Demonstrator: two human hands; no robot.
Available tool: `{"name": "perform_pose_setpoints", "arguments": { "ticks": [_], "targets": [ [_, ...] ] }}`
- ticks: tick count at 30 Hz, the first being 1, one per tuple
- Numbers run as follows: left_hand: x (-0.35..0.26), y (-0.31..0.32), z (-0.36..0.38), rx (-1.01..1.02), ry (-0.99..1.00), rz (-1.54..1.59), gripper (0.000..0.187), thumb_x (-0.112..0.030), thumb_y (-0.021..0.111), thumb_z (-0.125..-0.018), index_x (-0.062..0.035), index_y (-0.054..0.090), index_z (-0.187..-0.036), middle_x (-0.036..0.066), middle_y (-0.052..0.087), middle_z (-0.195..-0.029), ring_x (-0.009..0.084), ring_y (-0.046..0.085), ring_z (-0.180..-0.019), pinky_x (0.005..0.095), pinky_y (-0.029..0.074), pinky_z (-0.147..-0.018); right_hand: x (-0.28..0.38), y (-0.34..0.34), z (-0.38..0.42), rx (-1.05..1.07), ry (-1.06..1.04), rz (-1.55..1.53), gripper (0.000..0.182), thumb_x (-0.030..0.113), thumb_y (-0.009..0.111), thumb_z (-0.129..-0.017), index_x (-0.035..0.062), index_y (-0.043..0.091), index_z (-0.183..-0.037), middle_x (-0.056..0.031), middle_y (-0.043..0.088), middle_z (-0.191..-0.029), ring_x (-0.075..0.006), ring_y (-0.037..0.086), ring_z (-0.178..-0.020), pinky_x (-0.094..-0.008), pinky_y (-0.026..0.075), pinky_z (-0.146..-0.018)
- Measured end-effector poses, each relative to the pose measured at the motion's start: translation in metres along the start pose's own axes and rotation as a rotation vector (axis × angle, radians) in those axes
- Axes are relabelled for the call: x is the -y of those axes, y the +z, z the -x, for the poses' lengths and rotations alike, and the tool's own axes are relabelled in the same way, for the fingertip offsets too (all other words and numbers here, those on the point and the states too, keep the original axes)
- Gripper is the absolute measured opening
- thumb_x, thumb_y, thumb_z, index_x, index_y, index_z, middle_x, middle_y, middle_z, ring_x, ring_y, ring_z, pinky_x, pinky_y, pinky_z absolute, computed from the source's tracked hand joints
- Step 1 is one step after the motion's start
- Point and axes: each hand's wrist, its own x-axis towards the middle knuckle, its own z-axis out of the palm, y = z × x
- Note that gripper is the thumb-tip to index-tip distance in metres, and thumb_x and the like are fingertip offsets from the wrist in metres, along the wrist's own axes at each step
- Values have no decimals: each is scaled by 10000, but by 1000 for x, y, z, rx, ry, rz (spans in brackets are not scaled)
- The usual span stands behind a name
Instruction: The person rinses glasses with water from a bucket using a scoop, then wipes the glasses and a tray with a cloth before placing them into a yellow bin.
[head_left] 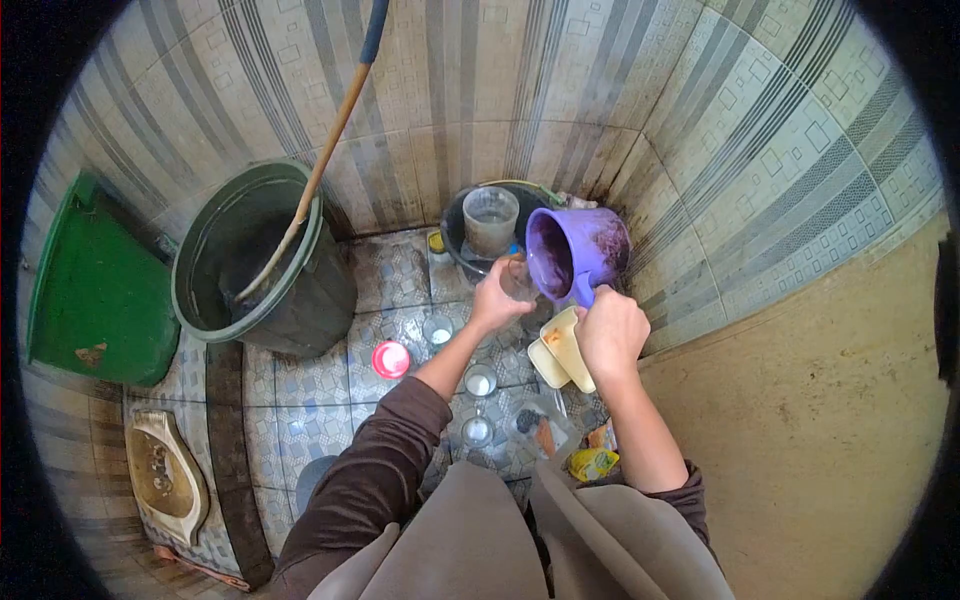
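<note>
A single view is given, taken from a camera worn on the head and aimed steeply down. The picture is rounded by a fisheye lens, with black corners. The knees (pixel 520 540) are seen at the bottom edge, very close, and both arms are seen reaching away from the lens toward the tiled corner (pixel 600 150) at the top. The floor (pixel 300 400) is seen near, from a crouching height. The bucket (pixel 250 250) is placed at the left.

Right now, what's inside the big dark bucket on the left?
Inside the dark bucket a long wooden stick leans against the rim, its lower end down inside. The interior looks dark; whether it holds water, and the bottom, cannot be seen.
</note>
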Motion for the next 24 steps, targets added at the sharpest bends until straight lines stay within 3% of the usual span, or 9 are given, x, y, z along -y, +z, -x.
{"name": "perform_pose_setpoints", "arguments": {
  "ticks": [5, 7, 8, 9, 11, 12, 15, 23, 24],
  "targets": [
    [-3, -2, -2, 23, 129, -10, 742, -183, 777, -471, -77, 429, -1118, 84, 560, -1004, 224, 546, -940, 326, 422, -828, 3, -6, 1, -34, -3, -32, 214, 186, 676, -649, 16, 597, -752, -189, 592, -671, -342, 594, -664, -406, 469, -618],
    [13, 6, -1, -44, -102, 311, 727, -164, 777, -521, -41, 407, -1135, 96, 536, -1038, 245, 520, -971, 338, 414, -842, 5, -7, 4, -25, -9, -34, 212, 183, 673, -652, 17, 599, -761, -190, 592, -672, -340, 595, -663, -407, 470, -619],
    [24, 11, -1, -42, -310, 543, 659, -267, 718, -632, -26, 392, -1151, 111, 511, -1070, 267, 489, -1015, 368, 401, -861, 6, -10, 5, -2, -8, -28, 209, 186, 670, -654, 25, 604, -771, -186, 594, -675, -341, 594, -662, -408, 471, -619],
    [28, 11, -1, -43, -313, 543, 659, -267, 718, -632, -26, 392, -1151, 111, 511, -1070, 267, 489, -1015, 368, 401, -861, 8, -12, 6, 0, -7, -27, 209, 186, 670, -654, 25, 604, -771, -186, 594, -675, -341, 594, -662, -408, 471, -619],
    [36, 11, -2, 124, -755, 1244, 533, -415, 535, -756, -107, 420, -1176, 106, 462, -1181, 277, 438, -1086, 445, 336, -918, 12, -15, 9, 44, -30, -63, 222, 192, 668, -654, 25, 608, -787, -187, 594, -674, -340, 595, -661, -406, 472, -617],
    [15, 7, 1, 129, -797, 1191, 639, -564, 376, -773, -102, 399, -1214, 125, 431, -1218, 295, 419, -1106, 474, 307, -939, 14, -16, 11, 46, -31, -62, 222, 192, 668, -654, 25, 608, -787, -187, 594, -674, -340, 595, -661, -406, 472, -617],
    [23, 7, 0, 132, -818, 1491, 716, -615, 332, -757, -86, 381, -1236, 138, 430, -1220, 312, 417, -1109, 478, 306, -939, 16, -17, 14, 20, -96, -55, 180, 166, 669, -648, 5, 596, -685, -186, 596, -655, -322, 605, -631, -389, 471, -591],
    [36, -3, 13, 41, -970, 1459, 694, -600, 438, -735, -29, 433, -1130, 167, 492, -1078, 312, 478, -1012, 444, 380, -874, 13, -10, 9, 63, -25, -6, 211, 191, 675, -646, 32, 610, -768, -166, 598, -672, -317, 599, -650, -392, 472, -595],
    [38, -4, 15, 205, -911, 1374, 673, -575, 444, -753, -24, 418, -1139, 164, 494, -1072, 307, 483, -1006, 438, 388, -870, 13, -8, 9, 58, -26, -4, 211, 191, 675, -646, 32, 610, -768, -166, 598, -672, -317, 599, -650, -392, 472, -595]
  ]
}}
